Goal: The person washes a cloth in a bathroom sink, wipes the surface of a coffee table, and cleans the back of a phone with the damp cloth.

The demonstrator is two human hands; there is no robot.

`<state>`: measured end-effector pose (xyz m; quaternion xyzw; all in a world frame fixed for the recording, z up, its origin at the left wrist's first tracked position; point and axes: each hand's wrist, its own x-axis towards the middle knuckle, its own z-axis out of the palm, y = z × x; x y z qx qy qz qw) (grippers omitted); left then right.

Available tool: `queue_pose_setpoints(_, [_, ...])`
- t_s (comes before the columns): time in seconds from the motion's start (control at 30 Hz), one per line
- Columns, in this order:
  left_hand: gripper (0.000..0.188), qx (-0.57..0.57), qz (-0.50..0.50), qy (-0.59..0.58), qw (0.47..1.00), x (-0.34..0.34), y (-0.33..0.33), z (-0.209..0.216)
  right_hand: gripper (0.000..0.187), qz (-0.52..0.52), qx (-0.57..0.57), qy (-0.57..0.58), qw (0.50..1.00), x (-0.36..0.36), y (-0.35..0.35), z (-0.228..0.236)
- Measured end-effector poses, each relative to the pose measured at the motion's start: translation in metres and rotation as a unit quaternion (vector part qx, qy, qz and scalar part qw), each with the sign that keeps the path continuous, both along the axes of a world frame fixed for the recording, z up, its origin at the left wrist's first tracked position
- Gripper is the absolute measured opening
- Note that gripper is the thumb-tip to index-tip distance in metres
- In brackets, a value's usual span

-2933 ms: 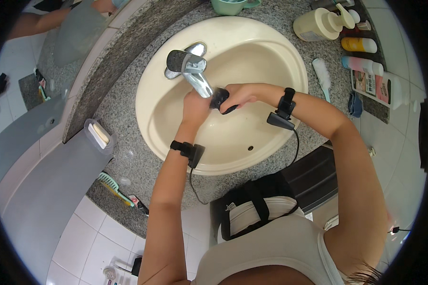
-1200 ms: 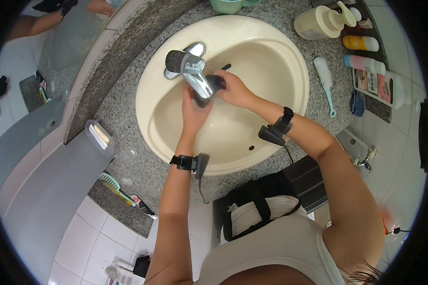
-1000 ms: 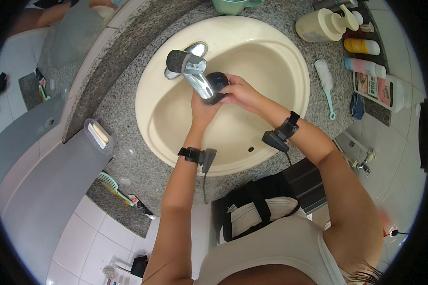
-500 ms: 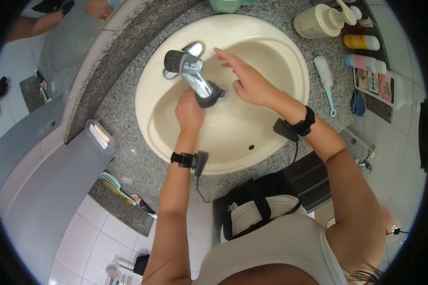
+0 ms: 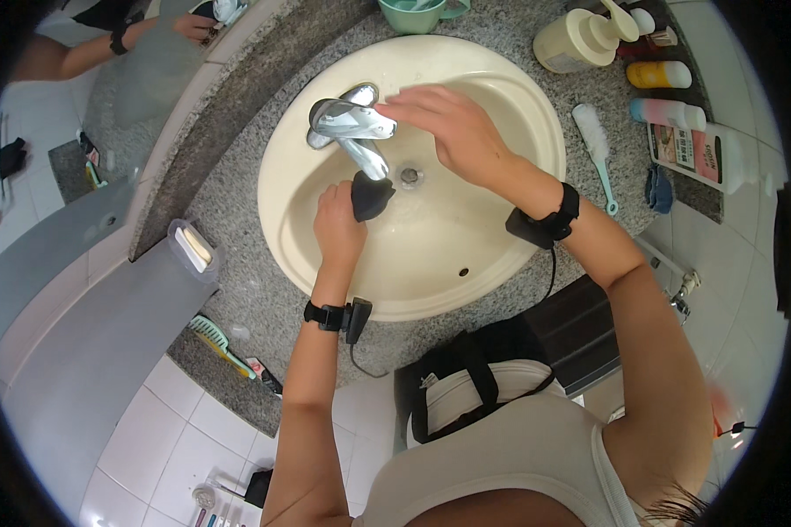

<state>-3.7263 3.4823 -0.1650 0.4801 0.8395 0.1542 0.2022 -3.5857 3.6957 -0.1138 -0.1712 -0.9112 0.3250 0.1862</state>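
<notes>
My left hand [image 5: 340,227] is in the left half of the cream washbasin [image 5: 277,189], its fingers closed at the edge of a dark grey, rounded piece [image 5: 373,197] that it seems to hold just below the spout; its material is unclear. My right hand [image 5: 453,127] reaches over the basin with fingers stretched out and close together. Its fingertips meet the end of the chrome faucet lever [image 5: 353,119]. Below the lever, the chrome spout [image 5: 365,158] points towards the drain [image 5: 410,176]. Water drops lie around the drain.
On the granite counter [image 5: 237,281] stand a green mug [image 5: 413,16], a cream pump bottle [image 5: 576,39] and several smaller bottles. A white-bristled brush [image 5: 596,145] lies to the right. At the left are a soap dish [image 5: 193,250] and a green comb [image 5: 215,338].
The faucet lever has tipped down, and my right hand has moved left onto its end. My left hand and the dark piece have shifted slightly towards me, uncovering the drain.
</notes>
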Motion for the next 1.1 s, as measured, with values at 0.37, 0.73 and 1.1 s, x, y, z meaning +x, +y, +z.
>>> queue_pose_setpoints(0.37, [0.021,0.132,-0.256,0.054,0.956,0.005,0.000,0.053,0.063,0.208,-0.799,-0.229,0.517,0.013,-0.033,-0.060])
queue_pose_setpoints(0.73, [0.011,0.047,-0.249,0.034,0.967,0.013,-0.002,0.022,0.033,0.189,-0.506,-0.403,0.739,0.004,-0.088,-0.052])
queue_pose_setpoints(1.1, [0.013,-0.002,-0.136,-0.127,0.983,0.035,-0.005,0.005,0.018,0.073,-0.121,-0.180,0.973,0.032,-0.112,-0.069])
